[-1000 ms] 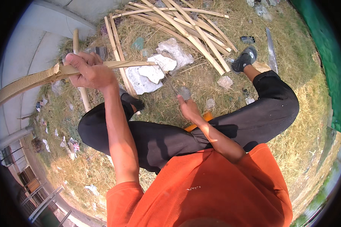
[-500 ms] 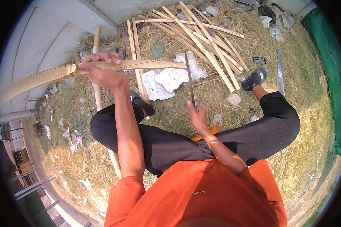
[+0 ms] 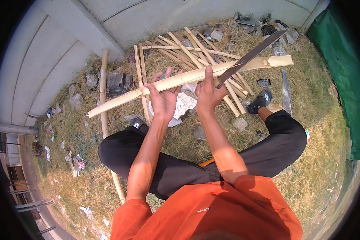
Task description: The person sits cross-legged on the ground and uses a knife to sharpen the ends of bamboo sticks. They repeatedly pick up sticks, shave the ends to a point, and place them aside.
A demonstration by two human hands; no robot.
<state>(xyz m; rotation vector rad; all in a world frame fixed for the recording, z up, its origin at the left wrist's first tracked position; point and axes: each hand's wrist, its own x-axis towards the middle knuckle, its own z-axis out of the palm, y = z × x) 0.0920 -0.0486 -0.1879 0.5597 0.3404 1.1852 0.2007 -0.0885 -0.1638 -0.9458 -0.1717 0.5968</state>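
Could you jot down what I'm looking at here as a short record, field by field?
Setting: outdoors, dry grass beside a pale wall
Person: seated, orange shirt, dark trousers
Left hand: grips a split bamboo strip from below
Right hand: holds a long dark blade, edge laid against the strip
Nearby: pile of bamboo strips, a bamboo pole, scattered stones and litter

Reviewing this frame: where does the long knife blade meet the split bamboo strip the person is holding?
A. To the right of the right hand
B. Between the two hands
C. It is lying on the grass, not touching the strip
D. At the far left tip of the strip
A: the blade, held in the right hand, crosses the bamboo strip just right of that hand; the left hand grips further left.
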